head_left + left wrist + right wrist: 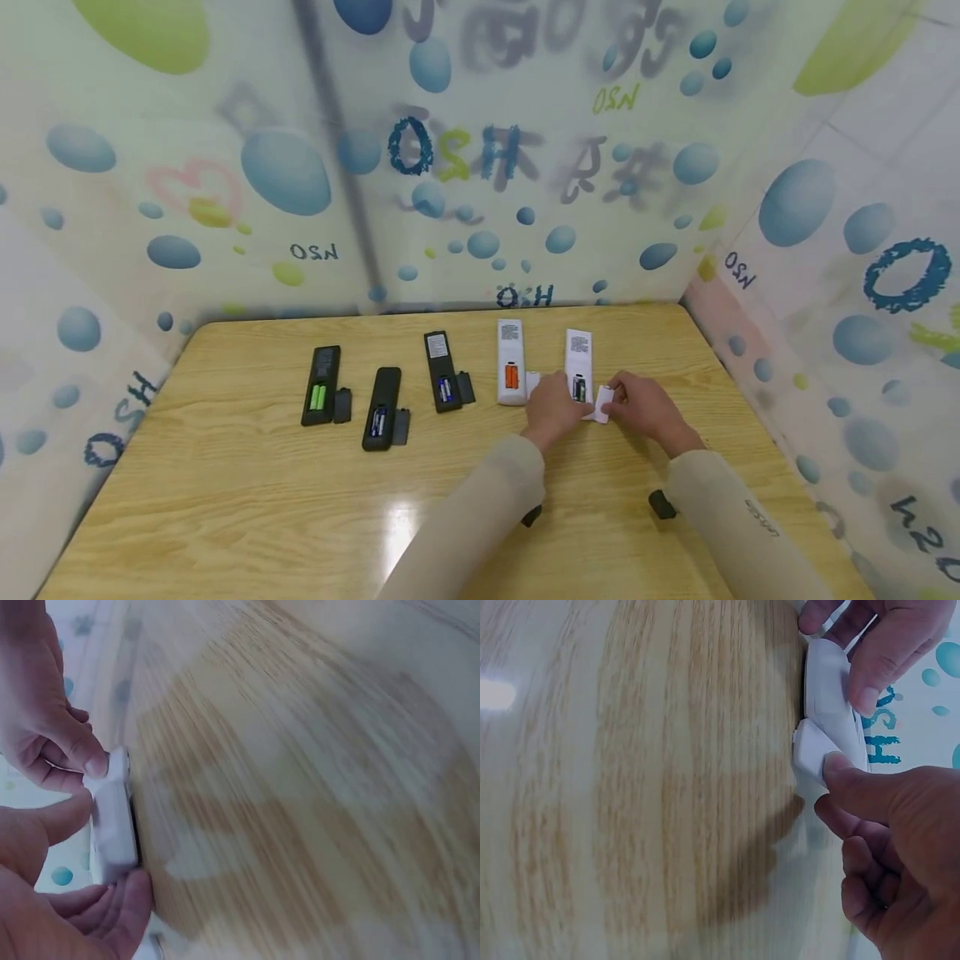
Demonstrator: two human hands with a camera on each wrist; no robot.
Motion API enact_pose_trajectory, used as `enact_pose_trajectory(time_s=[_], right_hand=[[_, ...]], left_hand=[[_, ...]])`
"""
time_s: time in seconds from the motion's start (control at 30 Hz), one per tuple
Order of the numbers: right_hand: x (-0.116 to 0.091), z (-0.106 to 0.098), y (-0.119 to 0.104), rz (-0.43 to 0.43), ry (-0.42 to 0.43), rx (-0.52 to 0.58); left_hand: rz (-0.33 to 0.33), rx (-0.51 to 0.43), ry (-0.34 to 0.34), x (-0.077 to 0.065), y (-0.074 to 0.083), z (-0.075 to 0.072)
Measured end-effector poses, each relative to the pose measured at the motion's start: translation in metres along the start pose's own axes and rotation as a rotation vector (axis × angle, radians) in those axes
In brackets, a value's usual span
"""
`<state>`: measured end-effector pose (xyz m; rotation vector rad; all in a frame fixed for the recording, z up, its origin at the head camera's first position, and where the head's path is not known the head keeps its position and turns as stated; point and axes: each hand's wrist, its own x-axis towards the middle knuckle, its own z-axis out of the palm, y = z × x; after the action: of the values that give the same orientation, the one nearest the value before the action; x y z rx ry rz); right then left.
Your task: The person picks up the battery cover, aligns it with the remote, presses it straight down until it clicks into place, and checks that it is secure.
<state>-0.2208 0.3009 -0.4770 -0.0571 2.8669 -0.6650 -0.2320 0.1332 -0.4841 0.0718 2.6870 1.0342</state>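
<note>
Remote (578,350) right of frame centre clamped in left grip (553,406), presumably for steadiness, while right grip (647,407) pinches battery cover (602,406).

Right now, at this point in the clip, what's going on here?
A person's left grip holds the rightmost white remote, whose battery compartment is open. The right grip pinches a small white cover beside it, not yet fitted. Further left on the wooden table, another white remote and three black remotes lie with batteries showing, and a dark cover lies beside each black one.
</note>
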Motion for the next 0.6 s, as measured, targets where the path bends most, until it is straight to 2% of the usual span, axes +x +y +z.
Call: enact_pose_trajectory(time_s=[0.17,0.33,0.6], right_hand=[[-0.0017,-0.0032,-0.0012,-0.021,0.007,0.02],[-0.0049,-0.006,0.0001,-0.008,0.007,-0.007],[-0.0094,-0.0084,0.0075,-0.018,0.054,-0.04]], left_hand=[[-0.005,0.027,0.059,-0.0045,0.0053,0.0009],[0.016,0.056,0.106,-0.0062,0.0094,0.0013],[0.029,-0.008,0.079,-0.0029,0.0087,0.007]])
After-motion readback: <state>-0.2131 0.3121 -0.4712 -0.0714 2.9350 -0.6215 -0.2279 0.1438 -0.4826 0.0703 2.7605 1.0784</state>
